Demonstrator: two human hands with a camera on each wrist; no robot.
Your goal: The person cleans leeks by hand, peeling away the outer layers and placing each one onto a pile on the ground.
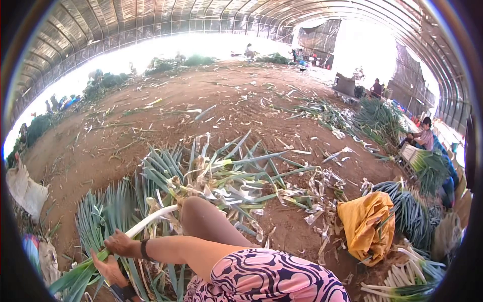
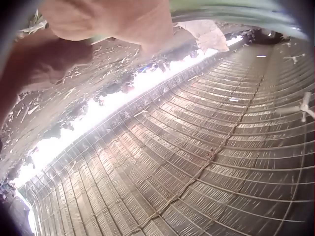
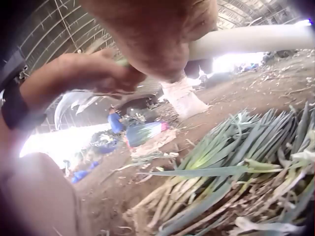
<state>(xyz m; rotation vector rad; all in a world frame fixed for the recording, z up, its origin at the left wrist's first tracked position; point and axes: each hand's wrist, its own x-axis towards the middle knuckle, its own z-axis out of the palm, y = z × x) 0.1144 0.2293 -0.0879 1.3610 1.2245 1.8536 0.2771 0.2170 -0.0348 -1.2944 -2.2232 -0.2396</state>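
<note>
Head view, long onion stalk: the thick white shaft with long green leaves (image 1: 152, 219) is held above the brown earth floor (image 1: 166, 121), toward its near left corner.
Axis: aslant; the white end points away and rightward, just beside the bent knee (image 1: 201, 219), the leaves back toward the near left corner.
Right hand (image 1: 121, 244): grips the stalk around where white meets green, probably to steady it while the shaft sticks out free.
Left hand (image 1: 109, 269): at the leaves, thumb extended; I cannot tell whether it grasps them.
Heap: loose grey-green leaves and dry peelings (image 1: 221, 181) lie beyond the knee, perhaps kept within reach.
Left wrist view, hands: near blurred green leaves, the left hand's hold unclear; a ribbed, curved roof (image 2: 172, 162) fills much beyond.
Right wrist view, shaft: nearly level, running rightward from the right hand's curled fingers, above green-leaved onions (image 3: 221, 152).
</note>
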